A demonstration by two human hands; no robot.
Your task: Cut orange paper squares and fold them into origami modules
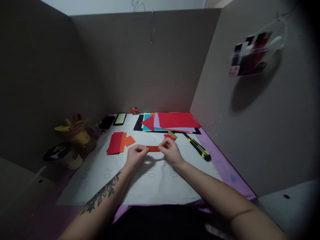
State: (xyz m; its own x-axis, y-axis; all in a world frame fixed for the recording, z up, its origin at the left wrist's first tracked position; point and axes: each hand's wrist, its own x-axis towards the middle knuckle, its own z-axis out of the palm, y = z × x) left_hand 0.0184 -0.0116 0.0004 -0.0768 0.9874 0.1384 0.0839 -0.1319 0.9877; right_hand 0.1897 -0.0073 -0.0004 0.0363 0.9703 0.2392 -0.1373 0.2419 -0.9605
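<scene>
A small orange-red paper strip (153, 149) is stretched level between my two hands, above the white sheet (150, 191). My left hand (137, 154) pinches its left end, and my right hand (171, 151) pinches its right end. Just behind my right hand lie small red, orange and green paper pieces (172, 135), partly hidden by it. Left of my left hand are red and orange paper rectangles (116, 143) in a stack, with an orange square (130, 141) beside them.
Large coloured sheets (177, 120) are piled at the back. A yellow-black cutter (198, 149) lies at the right. Two phones (120, 119) (107, 122) and a folded paper star (134, 110) are at the back left. Pots (77, 133) stand at the left edge.
</scene>
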